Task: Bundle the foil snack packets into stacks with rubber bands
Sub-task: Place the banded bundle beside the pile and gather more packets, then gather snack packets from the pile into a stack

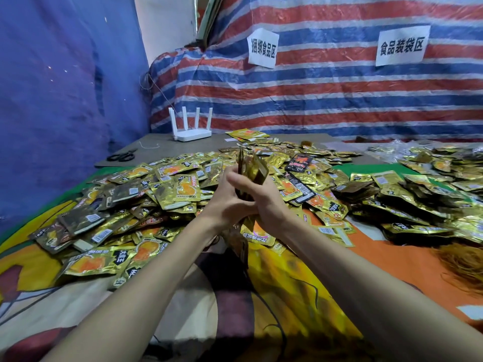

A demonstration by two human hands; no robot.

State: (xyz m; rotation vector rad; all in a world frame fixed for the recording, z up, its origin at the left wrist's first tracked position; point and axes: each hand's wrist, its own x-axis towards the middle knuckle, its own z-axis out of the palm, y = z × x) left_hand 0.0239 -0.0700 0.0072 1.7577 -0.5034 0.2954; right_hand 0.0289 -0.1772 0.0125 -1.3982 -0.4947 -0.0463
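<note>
Both hands are raised at frame centre over the table point(407, 259), which is covered by a multicoloured printed cloth. The left hand point(223, 205) and the right hand point(269, 202) are pressed together, fingers curled round an upright stack of gold foil snack packets point(253, 169). The stack's upper ends fan out above the fingers towards 12 o'clock and its lower ends stick out below the palms towards 6 o'clock. We cannot tell whether a band is already round the stack. Behind and around the hands, from 9 o'clock through 12 to 2 o'clock, lies a loose pile of gold foil packets with orange print point(162, 189), with a few black foil packets point(300, 163) mixed in at about 1 o'clock. A second heap of gold packets point(431, 189) sits at 3 o'clock, well apart from the hands. Just below it, at 4 o'clock by the frame edge, lies a tangle of orange-brown rubber bands point(462, 262). At 11 o'clock, on a grey board at the far end of the table, stand a white router with four antennas point(192, 133) and, to its left, black-handled scissors point(121, 155). A red, white and blue striped tarpaulin point(326, 100) at the back carries two white paper signs point(262, 48) with black characters.
</note>
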